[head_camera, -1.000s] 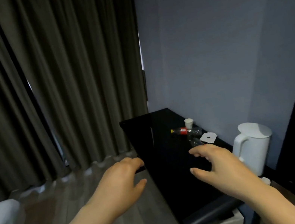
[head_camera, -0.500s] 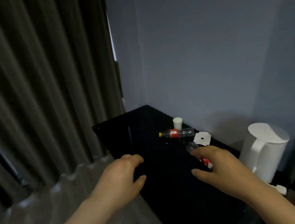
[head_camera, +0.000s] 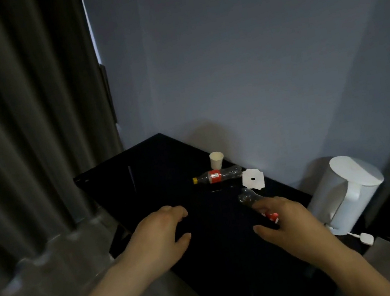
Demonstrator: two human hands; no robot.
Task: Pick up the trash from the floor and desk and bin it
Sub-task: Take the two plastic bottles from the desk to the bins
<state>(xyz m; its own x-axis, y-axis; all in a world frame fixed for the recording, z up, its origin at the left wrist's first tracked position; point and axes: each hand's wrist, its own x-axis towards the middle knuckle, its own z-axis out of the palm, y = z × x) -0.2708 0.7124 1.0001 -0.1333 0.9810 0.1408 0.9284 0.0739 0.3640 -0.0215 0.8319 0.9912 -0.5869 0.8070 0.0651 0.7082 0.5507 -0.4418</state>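
Both hands are open and empty above a dark surface (head_camera: 142,178). The left hand (head_camera: 160,237) hovers near its left edge. The right hand (head_camera: 288,227) reaches over a clear bottle (head_camera: 247,196) lying toward the wall edge, near a paper scrap (head_camera: 253,180), a second bottle (head_camera: 217,175) and a cup (head_camera: 216,160). A glancing touch could roll the bottle into the kettle (head_camera: 345,194).

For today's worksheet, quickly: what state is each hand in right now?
Left hand: open, holding nothing.
Right hand: open, spread over the nearer bottle.
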